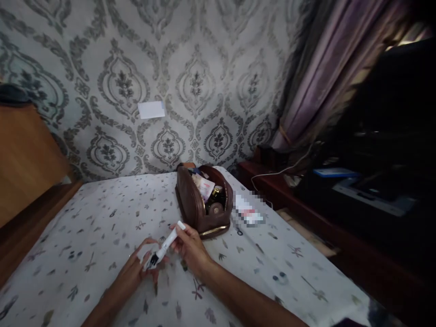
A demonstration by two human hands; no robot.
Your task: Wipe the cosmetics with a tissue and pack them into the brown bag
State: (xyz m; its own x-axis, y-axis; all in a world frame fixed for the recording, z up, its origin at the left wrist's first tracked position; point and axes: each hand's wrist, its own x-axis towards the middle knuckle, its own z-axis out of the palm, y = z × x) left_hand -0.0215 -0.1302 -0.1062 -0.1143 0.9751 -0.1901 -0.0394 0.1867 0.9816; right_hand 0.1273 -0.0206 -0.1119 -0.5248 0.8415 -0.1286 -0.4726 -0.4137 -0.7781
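My right hand (190,245) is closed around the upper part of a slim white-handled tool (167,242) with a dark end. The tool slants down to the left, and its dark end lies at my left hand (138,268). A thin, whitish see-through piece, like plastic wrap (145,250), sits between the thumb and fingers of my left hand, around or beside that dark end. Just beyond my right hand stands a brown leather bag (190,195), unzipped at the top. Inside it show papers (204,187) and a dark and gold item (218,195).
The bag stands on a white patterned cloth (119,218). A blurred-out white and red item (249,210) lies right of the bag. A white cable (282,171) runs over a dark red ledge (293,200) at right. Wallpapered wall (190,91) rises behind; a wooden panel (27,159) is at left.
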